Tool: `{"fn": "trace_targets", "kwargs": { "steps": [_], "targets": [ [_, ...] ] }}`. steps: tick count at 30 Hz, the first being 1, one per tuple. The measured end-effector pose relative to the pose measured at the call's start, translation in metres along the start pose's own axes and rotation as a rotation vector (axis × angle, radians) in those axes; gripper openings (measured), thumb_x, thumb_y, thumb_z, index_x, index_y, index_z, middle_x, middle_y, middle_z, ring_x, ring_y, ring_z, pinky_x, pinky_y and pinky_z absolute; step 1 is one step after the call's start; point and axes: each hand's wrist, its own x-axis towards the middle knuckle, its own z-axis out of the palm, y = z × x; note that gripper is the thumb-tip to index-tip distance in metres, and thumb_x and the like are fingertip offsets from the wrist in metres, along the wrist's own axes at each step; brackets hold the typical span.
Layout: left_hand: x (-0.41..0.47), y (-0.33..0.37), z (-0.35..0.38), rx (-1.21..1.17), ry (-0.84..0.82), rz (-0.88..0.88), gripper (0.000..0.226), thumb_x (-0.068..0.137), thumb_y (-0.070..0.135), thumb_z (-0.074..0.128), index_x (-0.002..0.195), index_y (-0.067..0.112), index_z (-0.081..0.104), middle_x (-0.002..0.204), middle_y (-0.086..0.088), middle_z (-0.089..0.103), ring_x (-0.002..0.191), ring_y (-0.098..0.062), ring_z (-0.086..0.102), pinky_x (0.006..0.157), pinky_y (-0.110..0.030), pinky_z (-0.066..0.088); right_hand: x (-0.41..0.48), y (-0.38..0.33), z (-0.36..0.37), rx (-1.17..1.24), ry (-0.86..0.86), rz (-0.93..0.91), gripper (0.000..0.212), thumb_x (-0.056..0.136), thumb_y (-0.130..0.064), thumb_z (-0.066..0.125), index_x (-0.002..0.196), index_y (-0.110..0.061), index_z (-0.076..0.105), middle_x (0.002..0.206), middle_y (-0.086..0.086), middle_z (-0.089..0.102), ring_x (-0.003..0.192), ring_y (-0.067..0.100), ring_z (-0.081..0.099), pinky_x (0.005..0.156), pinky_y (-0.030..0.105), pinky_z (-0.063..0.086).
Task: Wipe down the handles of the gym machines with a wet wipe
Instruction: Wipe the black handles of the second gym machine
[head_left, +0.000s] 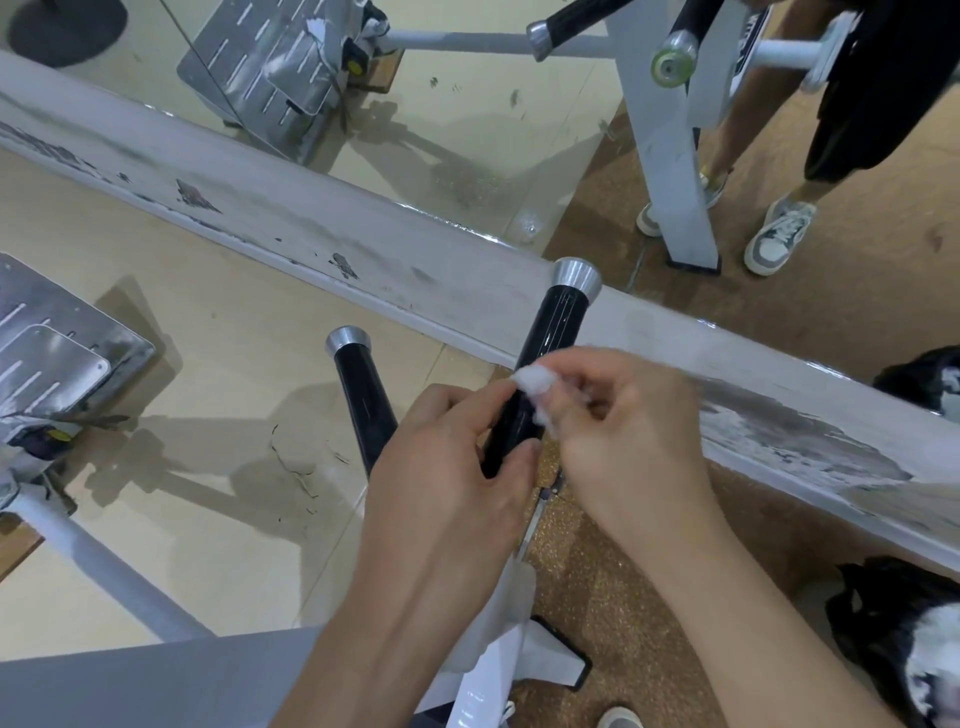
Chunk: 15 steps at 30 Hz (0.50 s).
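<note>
The right hand (623, 431) pinches a small bunched white wet wipe (537, 384) between thumb and fingertips and presses it against the right side of a black handle (545, 358), roughly midway along its length, which is where a user's palm would sit and so a sensible place to rub. The left hand (452, 457) is closed around the lower part of the same handle, thumb and fingers clamped on it just below the wipe, most likely to stop the bar from swinging or turning while the other hand scrubs. The handle rises at a slant away from the camera and ends in a flared silver cap (575, 278); its black grip looks glossy, with faint lengthwise lines and a wet-looking sheen above the wipe, suggesting that stretch has been covered, though that is a judgement. Just to its left stands a second black handle (363, 400) with its own silver cap, untouched by either hand and looking duller. Behind both runs the scuffed white sill (363, 244) of a wall mirror (415, 114), which reflects the machine's handles, a ribbed metal footplate and someone's legs and sneakers. The floor beneath is speckled brown matting (597, 597).
</note>
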Motion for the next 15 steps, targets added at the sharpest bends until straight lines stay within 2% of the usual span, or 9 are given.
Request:
{"fn": "trace_targets", "kwargs": {
  "steps": [2, 3, 5, 7, 10, 15],
  "targets": [
    [0.003, -0.001, 0.0, 0.006, -0.003, 0.006, 0.029, 0.079, 0.029, 0.066, 0.102, 0.046, 0.061, 0.08, 0.017, 0.051, 0.078, 0.007, 0.048, 0.065, -0.005, 0.035, -0.005, -0.003, 0.004, -0.081, -0.012, -0.091, 0.016, 0.085, -0.011, 0.066, 0.087, -0.026, 0.072, 0.082, -0.008, 0.064, 0.076, 0.005, 0.058, 0.068, 0.022, 0.047],
    [0.004, -0.001, 0.001, 0.014, 0.004, 0.012, 0.03, 0.078, 0.027, 0.068, 0.102, 0.044, 0.062, 0.08, 0.017, 0.051, 0.078, 0.007, 0.048, 0.066, -0.005, 0.035, 0.004, 0.002, 0.004, -0.157, 0.04, -0.108, 0.016, 0.085, -0.01, 0.064, 0.089, -0.024, 0.071, 0.085, -0.006, 0.062, 0.077, 0.008, 0.056, 0.069, 0.024, 0.047],
    [0.006, -0.003, 0.002, 0.023, 0.016, 0.014, 0.031, 0.076, 0.024, 0.07, 0.101, 0.04, 0.062, 0.081, 0.017, 0.051, 0.079, 0.006, 0.048, 0.067, -0.004, 0.035, 0.027, 0.007, 0.001, -0.229, 0.131, -0.06, 0.014, 0.086, -0.01, 0.061, 0.091, -0.021, 0.069, 0.087, -0.002, 0.059, 0.075, 0.009, 0.052, 0.067, 0.019, 0.044],
    [0.006, -0.003, 0.002, 0.028, 0.012, 0.021, 0.033, 0.077, 0.025, 0.069, 0.102, 0.042, 0.059, 0.082, 0.018, 0.051, 0.08, 0.006, 0.048, 0.068, -0.004, 0.035, 0.026, 0.01, -0.001, -0.153, 0.09, -0.013, 0.011, 0.087, -0.014, 0.063, 0.09, -0.022, 0.07, 0.085, -0.003, 0.061, 0.072, 0.005, 0.053, 0.062, 0.01, 0.039],
    [0.008, 0.001, 0.003, 0.03, 0.002, 0.032, 0.03, 0.08, 0.027, 0.061, 0.105, 0.043, 0.059, 0.087, 0.017, 0.051, 0.085, 0.003, 0.049, 0.069, -0.009, 0.039, 0.0, 0.006, 0.005, -0.077, -0.02, -0.067, 0.012, 0.086, -0.011, 0.064, 0.089, -0.022, 0.068, 0.085, -0.007, 0.062, 0.078, 0.006, 0.058, 0.066, 0.018, 0.044],
    [0.009, 0.002, 0.008, 0.098, 0.032, 0.056, 0.029, 0.082, 0.021, 0.06, 0.109, 0.031, 0.063, 0.096, 0.018, 0.051, 0.084, 0.001, 0.048, 0.065, -0.007, 0.038, 0.047, 0.009, 0.009, -0.102, 0.232, -0.019, 0.015, 0.087, -0.006, 0.057, 0.086, -0.02, 0.06, 0.085, -0.002, 0.06, 0.079, 0.011, 0.054, 0.062, 0.007, 0.036]
  ]
}}
